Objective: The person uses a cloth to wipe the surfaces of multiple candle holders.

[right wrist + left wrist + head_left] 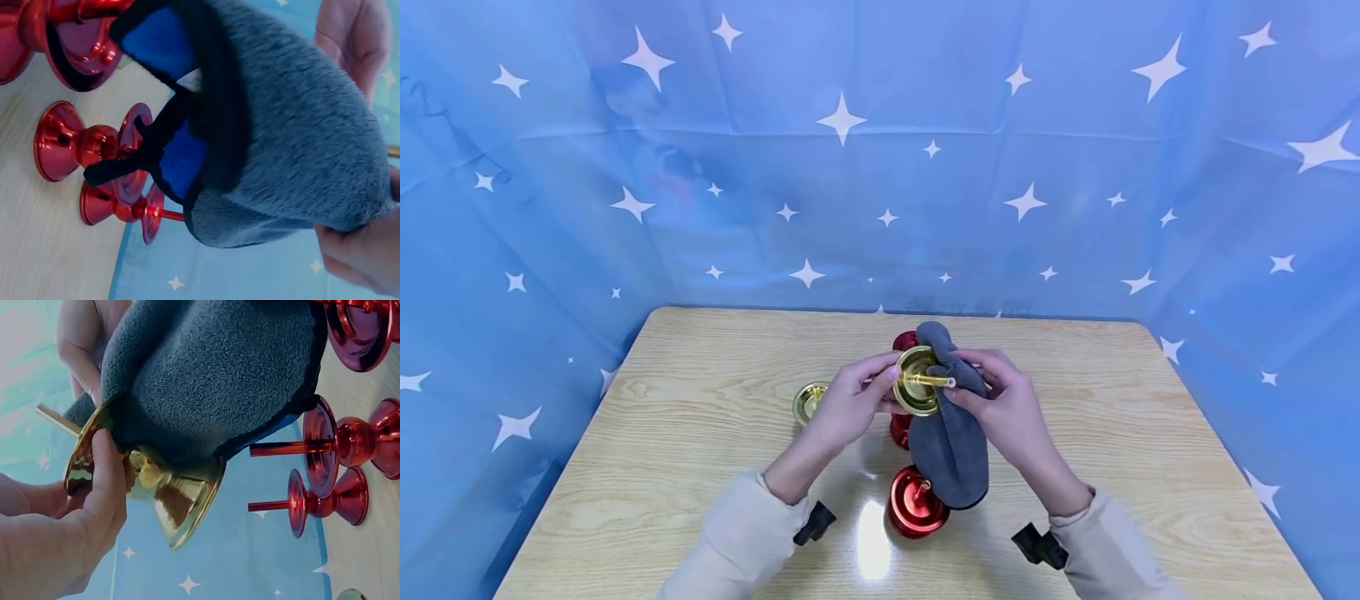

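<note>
My left hand (847, 400) pinches a gold candle holder (172, 503) by its dish, fingers on the rim. The holder is raised over the table and tilted, its thin central tube (934, 381) pointing toward my right hand in the head view. In my right hand (1006, 410) is a grey plush cloth (951, 454), pressed up against the dish. The cloth hangs down in folds; the right wrist view shows its blue inner side (184, 159) and black edging with a loop (115, 169). Part of the dish lies hidden behind the cloth in the left wrist view.
Red candle holders stand in a line on the wooden table (715, 358): a near one (917, 502), a middle one (901, 431) and a far one (905, 341) partly covered by hands and cloth. Another gold holder (808, 402) stands left, beside my left wrist.
</note>
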{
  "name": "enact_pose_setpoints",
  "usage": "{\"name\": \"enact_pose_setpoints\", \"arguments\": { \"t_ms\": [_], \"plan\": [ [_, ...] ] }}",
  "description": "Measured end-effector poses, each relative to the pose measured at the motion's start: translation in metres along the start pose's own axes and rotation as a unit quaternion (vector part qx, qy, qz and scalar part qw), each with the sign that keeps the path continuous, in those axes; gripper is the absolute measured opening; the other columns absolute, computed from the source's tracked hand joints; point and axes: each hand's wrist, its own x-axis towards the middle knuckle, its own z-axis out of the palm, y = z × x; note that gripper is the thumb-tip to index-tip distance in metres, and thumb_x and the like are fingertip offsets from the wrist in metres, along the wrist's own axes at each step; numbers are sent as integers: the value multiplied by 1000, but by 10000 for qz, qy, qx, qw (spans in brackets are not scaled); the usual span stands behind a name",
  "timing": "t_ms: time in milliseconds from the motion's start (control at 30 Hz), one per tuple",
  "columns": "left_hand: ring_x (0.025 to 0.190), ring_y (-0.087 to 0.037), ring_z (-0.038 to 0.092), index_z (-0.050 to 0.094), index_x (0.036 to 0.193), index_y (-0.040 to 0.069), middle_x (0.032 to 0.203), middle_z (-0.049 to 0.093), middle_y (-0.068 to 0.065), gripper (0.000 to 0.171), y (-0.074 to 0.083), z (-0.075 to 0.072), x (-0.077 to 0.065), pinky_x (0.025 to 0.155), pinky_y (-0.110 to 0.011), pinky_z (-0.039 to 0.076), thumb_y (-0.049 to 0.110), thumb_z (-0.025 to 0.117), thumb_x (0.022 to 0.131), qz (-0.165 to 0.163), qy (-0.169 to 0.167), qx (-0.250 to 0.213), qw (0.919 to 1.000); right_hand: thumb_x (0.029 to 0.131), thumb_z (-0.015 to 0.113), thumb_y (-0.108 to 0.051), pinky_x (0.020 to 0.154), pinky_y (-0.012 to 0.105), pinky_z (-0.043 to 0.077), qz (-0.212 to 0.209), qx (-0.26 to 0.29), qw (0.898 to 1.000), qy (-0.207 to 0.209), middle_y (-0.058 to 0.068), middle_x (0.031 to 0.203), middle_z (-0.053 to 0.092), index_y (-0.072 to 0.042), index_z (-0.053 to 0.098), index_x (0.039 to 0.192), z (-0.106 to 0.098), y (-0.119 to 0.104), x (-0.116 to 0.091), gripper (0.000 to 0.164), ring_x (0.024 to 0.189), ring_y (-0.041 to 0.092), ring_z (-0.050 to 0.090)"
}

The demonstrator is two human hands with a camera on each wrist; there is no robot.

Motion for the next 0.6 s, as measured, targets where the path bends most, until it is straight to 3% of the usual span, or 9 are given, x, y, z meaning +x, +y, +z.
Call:
{"name": "enact_pose_setpoints", "arguments": {
  "t_ms": [133,300,467,600],
  "plan": [
    [90,-25,62,50,124,-6,108,57,-21,37,-1,4,-1,76,-36,53,8,57,90,-384,270,35,9989,78,68,4,76,20,49,151,-126,9997,117,10,109,53,-2,60,116,2,1,-1,39,92,14,58],
    [91,-26,62,52,120,-8,104,57,-22,37,-3,6,-2,73,-32,53,-6,60,84,-276,437,-98,9986,77,69,4,75,23,50,108,-384,9991,135,10,108,51,-3,59,116,3,5,-2,40,88,20,54],
    [80,-28,63,52,122,-7,103,56,-22,36,-4,2,-2,68,-29,54,-8,54,87,-58,39,245,9997,74,69,8,76,34,51,-293,-852,9959,-2,11,105,53,-2,62,111,3,10,-1,38,88,23,53],
    [76,-24,63,56,119,-5,102,59,-19,30,0,-2,-2,66,-27,53,-4,52,89,-67,-392,835,9957,71,66,17,78,42,50,-1045,-1253,9865,-142,11,103,55,-2,65,103,0,11,3,37,94,26,55]
  ]
}}
